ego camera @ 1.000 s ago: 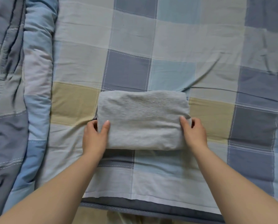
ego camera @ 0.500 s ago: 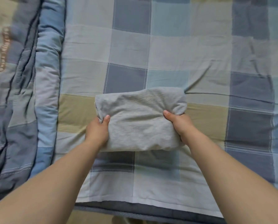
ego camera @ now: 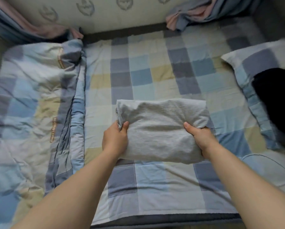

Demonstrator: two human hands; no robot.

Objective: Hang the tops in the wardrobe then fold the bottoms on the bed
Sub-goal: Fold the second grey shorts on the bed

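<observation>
**A:** ok so where's the folded grey garment (ego camera: pixel 161 128) sitting; and which way does it run?

**B:** just below centre of the frame, over the checked bed sheet (ego camera: pixel 155 76); it's a chunky rectangle, long axis running left to right across the picture; the neat folded edge faces the top of the frame, the looser rounded edge faces the bottom; can't tell if it's resting on the sheet or just off it

**A:** and the hands?

**B:** left hand (ego camera: pixel 115 139) grips the left end, thumb on top, fingers curled under the bunched corner; right hand (ego camera: pixel 199 136) holds the right end the same way, thumb over the top, fingers tucked beneath and hidden

**A:** anything else around?

**B:** rumpled checked duvet (ego camera: pixel 34 109) fills the left side; a matching pillow (ego camera: pixel 261 63) at the right edge with a black thing (ego camera: pixel 277 100) lying on it, too blurry to identify; pinkish-blue cloth (ego camera: pixel 196 14) bunched at the upper right
</observation>
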